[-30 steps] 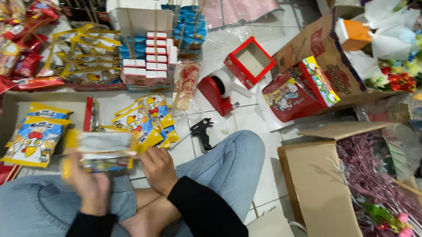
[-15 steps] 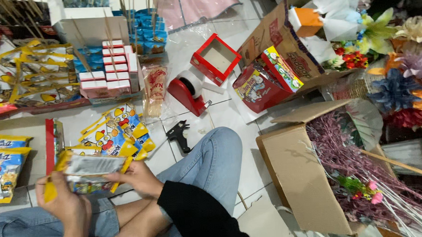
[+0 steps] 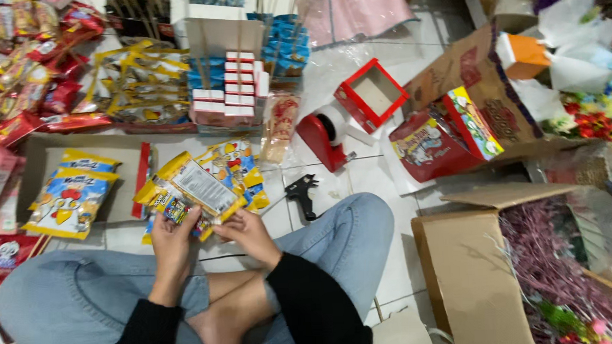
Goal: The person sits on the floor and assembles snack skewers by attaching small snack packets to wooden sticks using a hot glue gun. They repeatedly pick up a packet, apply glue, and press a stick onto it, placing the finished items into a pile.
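A large open cardboard box (image 3: pixel 472 268) is seen at the right, filled with purple dried sprigs (image 3: pixel 553 265) and cut off by the lower edge. A second cardboard box (image 3: pixel 483 84), tipped on its side farther back, shelters a red printed carton (image 3: pixel 427 144). At the left, a flat cardboard tray (image 3: pixel 44 157) is laid with yellow snack bags (image 3: pixel 73 197); its left end is hidden under other packets. A small red open box (image 3: pixel 371 95) stands empty behind a red tape dispenser (image 3: pixel 322 137), and a black glue gun (image 3: pixel 302 192) lies on the tiles.

Over the lap, a yellow snack packet (image 3: pixel 195 189) is held, its printed back turned up and its long axis run from upper left to lower right. Its lower edge is pinched by the left hand (image 3: pixel 173 241), thumb on top, and by the right hand (image 3: pixel 250 231), fingers curled beneath. What is gripped under the packet cannot be made out.
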